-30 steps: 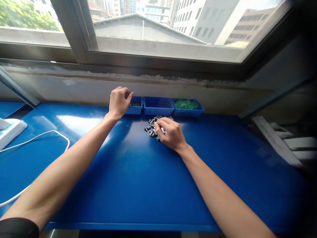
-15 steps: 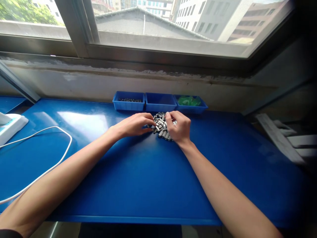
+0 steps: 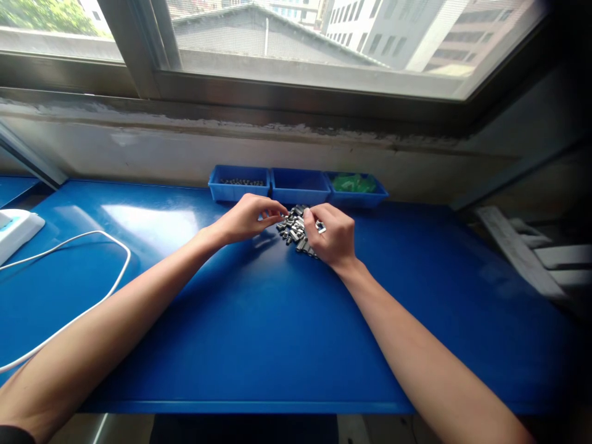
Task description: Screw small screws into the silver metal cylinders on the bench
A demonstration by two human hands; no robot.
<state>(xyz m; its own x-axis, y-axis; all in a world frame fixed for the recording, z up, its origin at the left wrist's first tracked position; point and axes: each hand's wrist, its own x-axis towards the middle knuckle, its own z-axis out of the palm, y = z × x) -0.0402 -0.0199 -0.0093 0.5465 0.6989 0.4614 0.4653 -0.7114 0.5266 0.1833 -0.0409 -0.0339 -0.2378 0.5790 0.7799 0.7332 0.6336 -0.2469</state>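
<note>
A loose pile of small silvery metal pieces [image 3: 296,229] lies on the blue table [image 3: 250,345], between my two hands. At the pile's left edge is my left hand [image 3: 253,217], its thumb and fingers drawn together in a pinch. Whatever sits at those fingertips is too small to make out. My right hand [image 3: 333,235] is curled over the right side of the pile and covers part of it. A bright small metal piece [image 3: 322,228] shows within its bent fingers.
Behind the pile stand three blue bins: the left bin [image 3: 238,192] with small dark parts, the middle bin [image 3: 300,196], and the right bin [image 3: 358,200] with green material. A white cable [image 3: 124,259] and a white power strip [image 3: 18,234] lie at left.
My left hand has lifted slightly back and its fingertips have closed up, uncovering more of the pile's left side. The right hand stays over the pile, with a bright piece now showing in it.
</note>
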